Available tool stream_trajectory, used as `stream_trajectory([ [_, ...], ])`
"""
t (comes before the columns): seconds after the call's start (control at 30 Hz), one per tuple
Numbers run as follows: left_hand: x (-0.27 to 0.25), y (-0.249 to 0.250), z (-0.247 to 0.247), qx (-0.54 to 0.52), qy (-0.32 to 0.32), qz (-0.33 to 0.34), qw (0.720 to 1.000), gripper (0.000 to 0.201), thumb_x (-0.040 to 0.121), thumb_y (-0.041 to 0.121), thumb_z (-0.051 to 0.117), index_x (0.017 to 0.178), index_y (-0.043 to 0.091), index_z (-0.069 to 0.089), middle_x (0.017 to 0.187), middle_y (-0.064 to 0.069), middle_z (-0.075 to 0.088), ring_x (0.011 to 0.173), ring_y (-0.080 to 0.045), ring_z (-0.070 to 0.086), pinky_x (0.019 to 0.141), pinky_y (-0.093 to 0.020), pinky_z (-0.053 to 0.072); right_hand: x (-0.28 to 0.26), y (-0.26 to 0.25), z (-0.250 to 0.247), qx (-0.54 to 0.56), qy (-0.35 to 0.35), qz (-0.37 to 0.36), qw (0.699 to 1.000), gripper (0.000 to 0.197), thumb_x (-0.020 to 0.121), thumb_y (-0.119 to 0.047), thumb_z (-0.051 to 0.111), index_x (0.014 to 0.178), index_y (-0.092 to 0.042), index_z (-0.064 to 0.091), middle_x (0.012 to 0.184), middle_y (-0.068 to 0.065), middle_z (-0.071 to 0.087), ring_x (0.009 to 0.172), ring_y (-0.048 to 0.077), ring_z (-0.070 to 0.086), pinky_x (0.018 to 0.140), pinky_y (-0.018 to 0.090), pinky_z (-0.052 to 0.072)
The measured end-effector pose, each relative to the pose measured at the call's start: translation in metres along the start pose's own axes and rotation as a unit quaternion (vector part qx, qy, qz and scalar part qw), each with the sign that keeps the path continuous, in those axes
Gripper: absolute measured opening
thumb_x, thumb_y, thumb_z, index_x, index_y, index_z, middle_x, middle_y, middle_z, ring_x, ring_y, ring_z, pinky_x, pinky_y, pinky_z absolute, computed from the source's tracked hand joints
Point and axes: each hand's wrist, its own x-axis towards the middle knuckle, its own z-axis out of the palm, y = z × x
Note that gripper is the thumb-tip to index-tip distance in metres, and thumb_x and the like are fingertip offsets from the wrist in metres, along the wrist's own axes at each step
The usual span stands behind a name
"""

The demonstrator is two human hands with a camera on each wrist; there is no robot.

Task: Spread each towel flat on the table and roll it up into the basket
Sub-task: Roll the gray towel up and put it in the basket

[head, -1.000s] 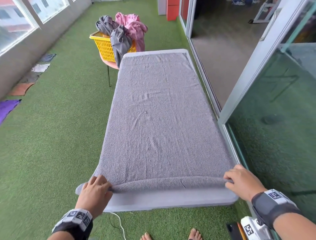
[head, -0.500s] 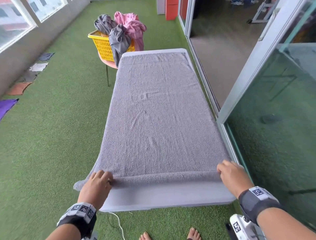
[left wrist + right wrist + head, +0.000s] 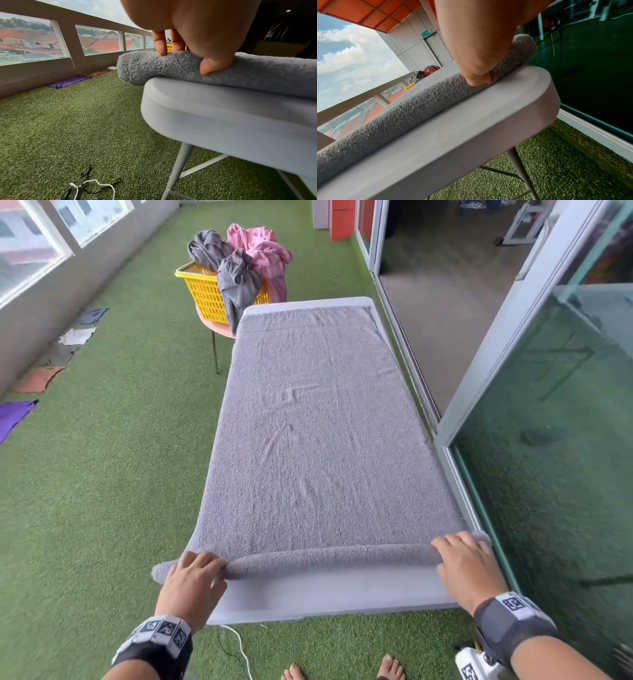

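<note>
A grey towel point(image 3: 315, 433) lies spread along the light grey table point(image 3: 325, 597), its near end turned into a thin roll point(image 3: 329, 558). My left hand point(image 3: 195, 577) holds the roll's left end, fingers on top and thumb against its near side point(image 3: 211, 66). My right hand point(image 3: 462, 559) holds the right end the same way, thumb pressed into the roll point(image 3: 479, 79). The roll's left tip point(image 3: 137, 67) overhangs the table corner. A yellow basket point(image 3: 209, 292) with grey and pink towels point(image 3: 260, 258) heaped in it stands beyond the table's far left corner.
The basket rests on a small pink round table point(image 3: 219, 328). A glass sliding door point(image 3: 534, 440) runs close along the table's right side. Cloths point(image 3: 13, 416) lie on the green turf by the left wall. Cables point(image 3: 89, 188) lie on the turf near my bare feet point(image 3: 342, 669).
Both hands have turned the towel's near end over and pushed it away from me, so the roll is thicker and more bare table shows in front of it.
</note>
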Motion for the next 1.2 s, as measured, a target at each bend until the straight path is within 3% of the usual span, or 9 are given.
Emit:
stream_trajectory([
  [0.07,-0.002,-0.003,0.000,0.004,-0.003,0.003,1.000,0.023,0.069,0.029,0.084,0.089,0.028,0.073,0.095,0.014,0.063,0.089,-0.015,0.050,0.069,-0.035,0.050,0.003,0.002,-0.004,0.007,-0.039,0.007,0.999,0.029,0.078,-0.026,0.060,0.107,-0.033,0.058,0.093,-0.013,0.067,0.098,0.016,0.055,0.092,0.040,0.040],
  [0.17,-0.007,-0.003,0.002,0.018,0.007,0.003,1.000,0.006,0.077,0.038,0.069,0.080,0.033,0.068,0.094,0.015,0.057,0.088,-0.010,0.046,0.070,-0.033,0.043,0.006,0.004,-0.009,0.021,-0.070,0.002,0.997,0.029,0.083,-0.031,0.045,0.111,-0.037,0.044,0.089,-0.013,0.063,0.096,0.012,0.053,0.090,0.037,0.041],
  [0.33,-0.002,0.001,0.001,0.031,-0.012,-0.030,0.999,0.033,0.084,0.047,0.030,0.073,0.035,0.059,0.093,0.016,0.046,0.087,-0.007,0.036,0.076,-0.031,0.034,0.016,0.003,-0.022,0.038,-0.096,0.016,0.994,0.007,0.081,-0.031,0.040,0.087,-0.033,0.042,0.079,-0.010,0.058,0.085,0.016,0.052,0.084,0.038,0.046],
  [0.47,0.009,0.002,-0.001,0.046,-0.061,-0.055,0.996,0.049,0.084,0.051,0.015,0.088,0.036,0.062,0.094,0.016,0.043,0.092,-0.008,0.036,0.081,-0.032,0.029,0.022,0.007,-0.022,0.034,-0.072,-0.011,0.997,0.010,0.089,-0.028,0.051,0.081,-0.029,0.058,0.087,-0.014,0.053,0.091,0.010,0.048,0.081,0.031,0.048],
  [0.6,0.015,0.006,-0.007,0.033,-0.038,-0.058,0.997,0.023,0.089,0.045,0.041,0.106,0.041,0.057,0.101,0.020,0.057,0.098,-0.010,0.047,0.083,-0.033,0.033,0.026,0.009,-0.017,0.046,-0.025,-0.012,0.999,0.006,0.090,-0.027,0.059,0.088,-0.033,0.061,0.091,-0.016,0.049,0.091,0.007,0.046,0.077,0.028,0.050],
  [0.73,0.018,0.008,-0.011,0.026,0.001,-0.054,0.998,0.015,0.080,0.033,0.072,0.092,0.034,0.062,0.092,0.013,0.059,0.086,-0.013,0.050,0.076,-0.034,0.042,0.025,0.013,-0.007,0.047,0.015,-0.011,0.999,0.012,0.088,-0.022,0.063,0.087,-0.032,0.057,0.085,-0.015,0.052,0.080,0.010,0.049,0.069,0.031,0.048],
  [0.9,0.012,-0.002,0.001,-0.018,0.062,-0.003,0.998,0.023,0.074,0.004,0.078,0.090,0.019,0.070,0.089,0.004,0.058,0.079,-0.013,0.041,0.069,-0.036,0.054,0.009,0.023,0.004,0.079,0.062,-0.039,0.994,0.028,0.075,-0.006,0.073,0.095,-0.026,0.071,0.097,-0.013,0.066,0.098,0.017,0.058,0.090,0.042,0.049],
  [1.03,0.001,-0.004,0.003,-0.004,0.023,-0.005,1.000,0.048,0.064,0.013,0.082,0.110,0.020,0.070,0.110,0.006,0.063,0.098,-0.019,0.053,0.082,-0.039,0.055,-0.001,0.028,0.005,0.070,0.025,-0.049,0.996,0.054,0.068,-0.008,0.078,0.120,-0.019,0.070,0.120,-0.008,0.067,0.118,0.018,0.056,0.104,0.043,0.047],
  [1.2,0.001,-0.004,-0.001,0.007,0.024,-0.038,0.999,0.040,0.069,0.024,0.085,0.107,0.029,0.072,0.108,0.014,0.066,0.099,-0.017,0.054,0.077,-0.040,0.050,0.009,0.025,-0.003,0.055,0.006,-0.037,0.998,0.032,0.070,-0.015,0.077,0.099,-0.028,0.073,0.099,-0.014,0.069,0.099,0.017,0.059,0.092,0.043,0.049],
])
